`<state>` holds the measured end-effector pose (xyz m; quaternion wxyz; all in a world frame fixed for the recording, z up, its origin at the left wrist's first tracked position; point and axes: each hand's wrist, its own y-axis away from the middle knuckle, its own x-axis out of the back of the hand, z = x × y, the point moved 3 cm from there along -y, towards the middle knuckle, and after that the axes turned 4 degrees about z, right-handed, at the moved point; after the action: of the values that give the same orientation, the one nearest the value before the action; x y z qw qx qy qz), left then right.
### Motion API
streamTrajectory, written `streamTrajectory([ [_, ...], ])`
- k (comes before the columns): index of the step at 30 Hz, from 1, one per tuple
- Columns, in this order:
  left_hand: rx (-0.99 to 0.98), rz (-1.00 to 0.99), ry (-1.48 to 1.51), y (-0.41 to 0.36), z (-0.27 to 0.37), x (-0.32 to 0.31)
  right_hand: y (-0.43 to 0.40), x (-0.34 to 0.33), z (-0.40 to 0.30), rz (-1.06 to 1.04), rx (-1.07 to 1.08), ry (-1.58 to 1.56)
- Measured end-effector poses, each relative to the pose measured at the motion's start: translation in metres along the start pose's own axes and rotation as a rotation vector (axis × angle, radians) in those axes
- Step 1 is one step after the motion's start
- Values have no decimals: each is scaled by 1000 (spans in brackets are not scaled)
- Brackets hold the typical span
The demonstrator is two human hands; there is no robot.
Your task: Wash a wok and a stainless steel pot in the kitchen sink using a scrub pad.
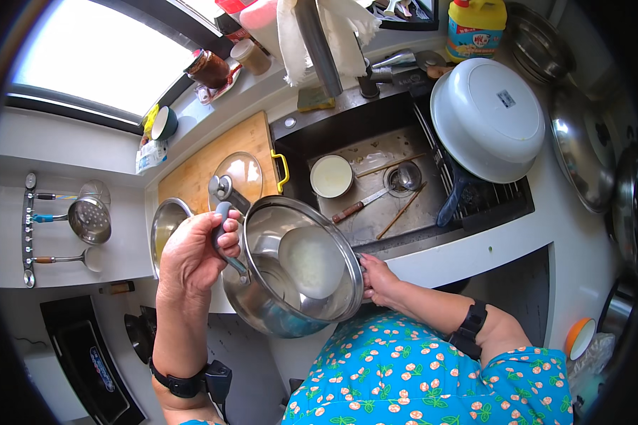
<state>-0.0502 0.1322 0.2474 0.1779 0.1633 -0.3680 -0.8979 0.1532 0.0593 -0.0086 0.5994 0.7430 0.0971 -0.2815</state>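
A stainless steel pot (pixel 266 313) is tilted in front of me, with a pool of cloudy whitish liquid inside. My left hand (pixel 191 252) grips one of its grey side handles. At the opposite side, my right hand (pixel 380 279) holds the pot by its other handle, which is mostly hidden. Beyond the pot lies the sink (pixel 372 212), holding a bowl of pale liquid (pixel 332 176), a ladle (pixel 408 176) with a wooden grip, and wooden chopsticks (pixel 402 210). A glass lid (pixel 244 172) rests on the wooden cutting board (pixel 191 154).
A metal basin (pixel 165 212) stands left of the pot. A large upturned white basin (pixel 486 119) sits on the rack at the sink's right, beside a dark-blue handle (pixel 449 204). The faucet (pixel 319 48) overhangs the sink, with a cloth (pixel 292 42) by it.
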Motion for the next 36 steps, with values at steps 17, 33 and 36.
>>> streamTrajectory([
  [17, -1, -1, 7, 3, -1, -2, -11, -2, 1, 10, 7, 10],
  [33, 6, 36, 13, 2, -3, -10, -19, 0, 0, -53, 46, 40],
  [36, 10, 26, 28, 0, -4, -10, -15, -1, -2, -55, 53, 63],
])
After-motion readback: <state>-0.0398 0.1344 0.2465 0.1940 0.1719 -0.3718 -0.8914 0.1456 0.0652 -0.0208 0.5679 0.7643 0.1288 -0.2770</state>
